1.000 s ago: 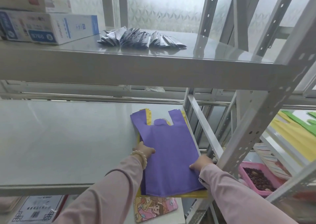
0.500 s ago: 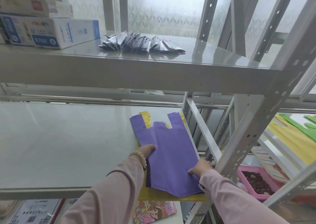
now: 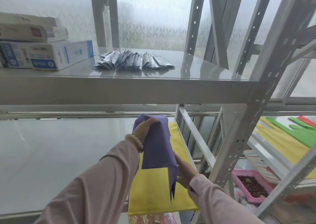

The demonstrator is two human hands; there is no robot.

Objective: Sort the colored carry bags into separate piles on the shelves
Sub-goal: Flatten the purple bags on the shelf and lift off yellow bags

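Observation:
A purple carry bag (image 3: pixel 158 148) is lifted off the middle shelf (image 3: pixel 59 155), folded and hanging. My left hand (image 3: pixel 144 131) grips its upper edge near the handles. My right hand (image 3: pixel 185 170) holds its lower right edge, partly hidden behind the cloth. Under it a yellow carry bag (image 3: pixel 153 189) lies flat at the shelf's right end. On the neighbouring rack to the right lie a yellow bag (image 3: pixel 282 143), a green bag (image 3: pixel 301 133) and a red bag (image 3: pixel 307 121).
The upper shelf (image 3: pixel 136 88) holds stacked boxes (image 3: pixel 42 52) and a fan of dark sachets (image 3: pixel 135 61). A steel upright (image 3: pixel 248 121) stands just right of my hands. A pink basket (image 3: pixel 251 186) of dark pieces sits low right. A cartoon-print item (image 3: pixel 152 218) lies below the yellow bag.
The purple bag lay flat on the yellow one with both hands at its sides. Now both hands have raised it off the pile and it hangs folded, uncovering the yellow bag.

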